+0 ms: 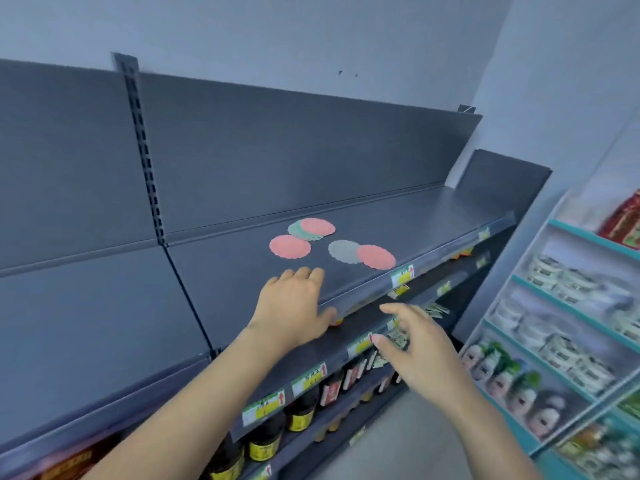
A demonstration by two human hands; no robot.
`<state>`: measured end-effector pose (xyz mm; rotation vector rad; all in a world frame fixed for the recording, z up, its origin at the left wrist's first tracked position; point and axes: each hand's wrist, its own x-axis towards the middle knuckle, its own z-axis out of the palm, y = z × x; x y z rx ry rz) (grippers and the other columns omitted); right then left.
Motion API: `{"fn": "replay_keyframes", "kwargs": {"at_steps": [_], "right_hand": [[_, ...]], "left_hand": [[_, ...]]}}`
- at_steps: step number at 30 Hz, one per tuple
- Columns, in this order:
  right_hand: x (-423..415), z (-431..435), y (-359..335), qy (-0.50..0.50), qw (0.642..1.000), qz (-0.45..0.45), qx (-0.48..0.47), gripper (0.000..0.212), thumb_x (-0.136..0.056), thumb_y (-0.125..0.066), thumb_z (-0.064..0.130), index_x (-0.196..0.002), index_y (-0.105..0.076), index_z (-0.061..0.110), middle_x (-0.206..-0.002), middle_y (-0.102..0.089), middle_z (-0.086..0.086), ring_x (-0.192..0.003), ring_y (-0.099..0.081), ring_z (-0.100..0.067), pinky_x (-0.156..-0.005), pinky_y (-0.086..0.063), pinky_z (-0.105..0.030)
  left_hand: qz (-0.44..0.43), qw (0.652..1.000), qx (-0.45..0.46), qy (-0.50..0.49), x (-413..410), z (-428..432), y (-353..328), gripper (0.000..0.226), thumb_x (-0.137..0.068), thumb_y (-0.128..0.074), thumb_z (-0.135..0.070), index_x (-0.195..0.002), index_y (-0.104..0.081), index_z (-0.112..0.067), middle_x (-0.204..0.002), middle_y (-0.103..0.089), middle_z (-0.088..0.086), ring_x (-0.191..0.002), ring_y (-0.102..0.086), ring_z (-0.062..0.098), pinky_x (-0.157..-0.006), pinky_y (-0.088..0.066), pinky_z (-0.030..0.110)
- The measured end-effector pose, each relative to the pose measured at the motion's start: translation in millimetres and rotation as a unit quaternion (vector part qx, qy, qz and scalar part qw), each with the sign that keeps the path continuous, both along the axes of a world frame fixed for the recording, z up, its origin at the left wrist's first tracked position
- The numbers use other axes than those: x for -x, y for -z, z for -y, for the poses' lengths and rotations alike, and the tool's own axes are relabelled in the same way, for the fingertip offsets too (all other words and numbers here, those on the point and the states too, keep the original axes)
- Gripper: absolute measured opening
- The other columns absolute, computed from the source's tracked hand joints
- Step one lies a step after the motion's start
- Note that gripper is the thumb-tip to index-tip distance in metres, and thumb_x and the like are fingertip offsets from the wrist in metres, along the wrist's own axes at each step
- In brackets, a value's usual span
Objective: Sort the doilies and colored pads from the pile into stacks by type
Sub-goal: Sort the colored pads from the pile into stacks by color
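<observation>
On the grey top shelf (pixel 433 216) lie round scalloped doilies. A small pile (pixel 304 232) holds green ones with a pink one (pixel 318 226) on top. A single pink doily (pixel 290 247) lies just left of it. To the right, a grey doily (pixel 343 250) is partly covered by another pink one (pixel 376 257). My left hand (pixel 294 303) rests flat on the shelf's front edge, fingers straight, short of the doilies. My right hand (pixel 415 344) hovers open in the air below the shelf edge, holding nothing.
Price tags (pixel 401 276) line the shelf fronts. Lower shelves hold dark bottles (pixel 301 410) and small packets. A teal rack (pixel 561 341) of packaged goods stands at the right. An upright slotted post (pixel 145 161) divides the back panel.
</observation>
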<state>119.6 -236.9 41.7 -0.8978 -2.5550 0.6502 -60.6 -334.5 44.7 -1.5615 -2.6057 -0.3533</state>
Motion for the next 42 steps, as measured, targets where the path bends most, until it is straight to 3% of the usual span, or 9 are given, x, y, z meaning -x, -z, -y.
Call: {"fn": "replay_keyframes", "kwargs": {"at_steps": [4, 9, 16, 23, 27, 32, 35, 38, 42], "right_hand": [[33, -68, 9, -0.009, 1.0, 0.02, 0.011, 0.047, -0.09, -0.061, 0.032, -0.134, -0.046, 0.029, -0.132, -0.045, 0.014, -0.123, -0.046, -0.007, -0.096, -0.039, -0.023], [93, -159, 2, -0.025, 0.997, 0.074, 0.003, 0.05, -0.088, -0.064, 0.029, -0.135, -0.047, 0.025, -0.134, -0.048, 0.008, -0.12, -0.049, -0.012, -0.098, -0.04, -0.026], [172, -263, 9, -0.074, 0.979, 0.175, 0.069, 0.088, -0.065, -0.084, 0.03, -0.14, -0.038, 0.03, -0.138, -0.043, 0.009, -0.122, -0.048, -0.013, -0.097, -0.044, -0.034], [220, -323, 16, -0.225, 0.926, 0.287, 0.102, 0.066, -0.039, -0.091, 0.05, -0.092, -0.055, 0.034, -0.097, -0.053, 0.016, -0.086, -0.054, -0.006, -0.068, -0.046, -0.026], [242, -344, 26, -0.338, 0.893, 0.281, 0.094, 0.061, -0.038, -0.089, 0.056, -0.078, -0.053, 0.028, -0.077, -0.05, 0.014, -0.068, -0.047, -0.007, -0.057, -0.037, -0.024], [249, -367, 30, -0.448, 0.855, 0.237, 0.107, 0.041, -0.06, -0.083, 0.053, -0.072, -0.052, 0.028, -0.067, -0.045, 0.012, -0.062, -0.042, -0.005, -0.052, -0.028, -0.023], [251, -379, 36, -0.491, 0.836, 0.211, 0.127, 0.031, -0.071, -0.077, 0.05, -0.077, -0.054, 0.029, -0.076, -0.054, 0.013, -0.071, -0.05, -0.008, -0.058, -0.035, -0.024], [253, -377, 39, -0.518, 0.824, 0.166, 0.159, 0.02, -0.081, -0.071, 0.039, -0.096, -0.057, 0.036, -0.1, -0.06, 0.019, -0.094, -0.055, -0.007, -0.073, -0.042, -0.026], [252, -347, 28, -0.544, 0.789, 0.057, 0.279, 0.032, -0.089, -0.064, 0.02, -0.112, -0.056, 0.04, -0.115, -0.052, 0.033, -0.103, -0.043, 0.023, -0.083, -0.034, -0.008]], "left_hand": [[0.044, 0.999, 0.018, 0.008, 49, -89, 11, 0.056, -0.091, -0.054, -0.044, -0.135, -0.041, -0.013, -0.125, -0.055, 0.005, -0.113, -0.053, 0.027, -0.086, -0.042, 0.036], [0.14, 0.986, 0.084, 0.023, 114, -195, 19, 0.059, -0.083, -0.068, -0.039, -0.132, -0.045, -0.013, -0.129, -0.054, 0.005, -0.114, -0.054, 0.026, -0.091, -0.048, 0.04], [0.17, 0.949, 0.259, 0.064, 148, -280, 7, 0.083, -0.054, -0.092, -0.032, -0.125, -0.053, -0.015, -0.118, -0.06, 0.0, -0.1, -0.062, 0.024, -0.078, -0.056, 0.034], [0.234, 0.929, 0.283, 0.048, 159, -297, 11, 0.082, -0.047, -0.096, -0.028, -0.111, -0.045, -0.023, -0.107, -0.05, -0.009, -0.098, -0.056, 0.019, -0.083, -0.054, 0.037], [0.256, 0.933, 0.252, -0.031, 149, -289, 11, 0.083, -0.049, -0.095, -0.022, -0.117, -0.048, -0.023, -0.116, -0.049, -0.008, -0.107, -0.052, 0.018, -0.088, -0.051, 0.038], [0.255, 0.929, 0.188, -0.19, 120, -282, 3, 0.081, -0.046, -0.094, -0.012, -0.112, -0.049, -0.028, -0.113, -0.048, -0.006, -0.106, -0.049, 0.019, -0.086, -0.049, 0.038], [0.261, 0.917, 0.108, -0.283, 101, -270, 5, 0.074, -0.048, -0.092, -0.013, -0.108, -0.052, -0.027, -0.106, -0.053, -0.003, -0.096, -0.051, 0.02, -0.079, -0.05, 0.039], [0.23, 0.902, -0.027, -0.364, 80, -252, 12, 0.038, -0.073, -0.078, -0.012, -0.107, -0.06, -0.016, -0.096, -0.052, -0.001, -0.085, -0.048, 0.022, -0.073, -0.044, 0.032], [0.139, 0.875, -0.175, -0.43, 47, -215, 22, 0.017, -0.09, -0.057, -0.007, -0.098, -0.058, -0.021, -0.093, -0.052, -0.005, -0.086, -0.051, 0.018, -0.077, -0.041, 0.027]]}}
